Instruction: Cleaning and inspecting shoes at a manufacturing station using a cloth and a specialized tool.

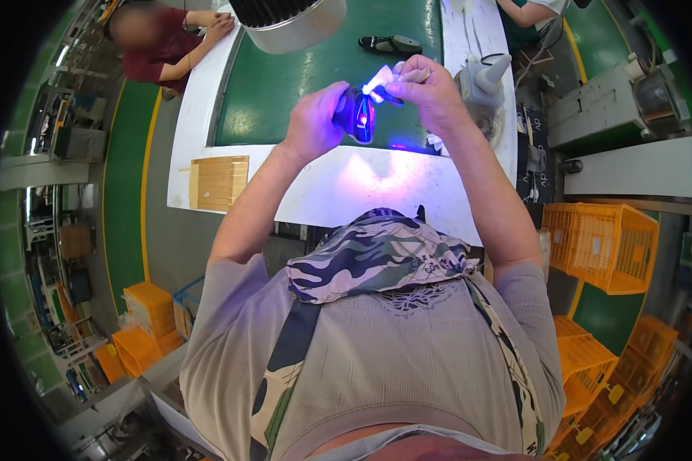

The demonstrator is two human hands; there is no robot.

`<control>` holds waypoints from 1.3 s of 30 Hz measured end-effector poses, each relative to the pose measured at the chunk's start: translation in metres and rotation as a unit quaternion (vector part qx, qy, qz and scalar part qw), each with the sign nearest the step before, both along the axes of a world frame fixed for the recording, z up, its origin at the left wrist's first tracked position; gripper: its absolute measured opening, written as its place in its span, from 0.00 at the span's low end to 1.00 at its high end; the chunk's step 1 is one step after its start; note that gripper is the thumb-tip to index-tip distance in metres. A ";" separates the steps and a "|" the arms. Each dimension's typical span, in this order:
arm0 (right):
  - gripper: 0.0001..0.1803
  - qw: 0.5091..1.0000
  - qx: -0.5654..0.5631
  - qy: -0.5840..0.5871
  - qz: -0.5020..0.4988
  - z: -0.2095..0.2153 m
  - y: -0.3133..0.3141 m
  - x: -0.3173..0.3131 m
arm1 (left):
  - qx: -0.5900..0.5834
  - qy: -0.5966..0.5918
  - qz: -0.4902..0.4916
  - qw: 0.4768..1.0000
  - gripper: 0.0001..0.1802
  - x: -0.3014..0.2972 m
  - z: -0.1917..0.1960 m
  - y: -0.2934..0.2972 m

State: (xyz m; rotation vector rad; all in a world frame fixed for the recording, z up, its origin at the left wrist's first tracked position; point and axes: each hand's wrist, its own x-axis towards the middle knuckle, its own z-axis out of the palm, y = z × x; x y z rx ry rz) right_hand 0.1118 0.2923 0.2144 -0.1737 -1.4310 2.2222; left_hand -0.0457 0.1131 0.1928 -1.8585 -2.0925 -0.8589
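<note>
Under violet light, my left hand [316,121] is closed round a dark shoe [359,115] above the near end of the green belt. The shoe is tilted, with one end facing me. My right hand [432,91] pinches a small white cloth [380,79] at the shoe's upper right side. The cloth glows brightly, and its contact with the shoe is hard to make out. Farther off on the green belt [284,100] lies another dark shoe [390,44]. Close to my right wrist stands a white squeeze bottle [490,73].
A round lamp [292,23] hangs over the belt. A tan board [218,183] lies on the white table edge [323,177] at left. One co-worker [161,42] sits at far left, another [527,15] at far right. Orange crates [603,246] stand at right.
</note>
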 end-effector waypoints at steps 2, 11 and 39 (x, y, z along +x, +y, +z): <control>0.12 1.000 0.018 -0.001 -0.006 0.002 0.002 0.003 | -0.028 -0.041 -0.001 0.999 0.29 0.003 0.001 0.002; 0.11 0.997 0.030 0.018 -0.070 -0.014 0.012 0.002 | -0.295 -0.231 -0.082 0.924 0.32 -0.002 0.005 -0.003; 0.12 0.995 0.082 -0.001 0.048 -0.054 -0.016 0.008 | -0.192 -0.777 -0.079 0.595 0.31 -0.007 -0.019 -0.017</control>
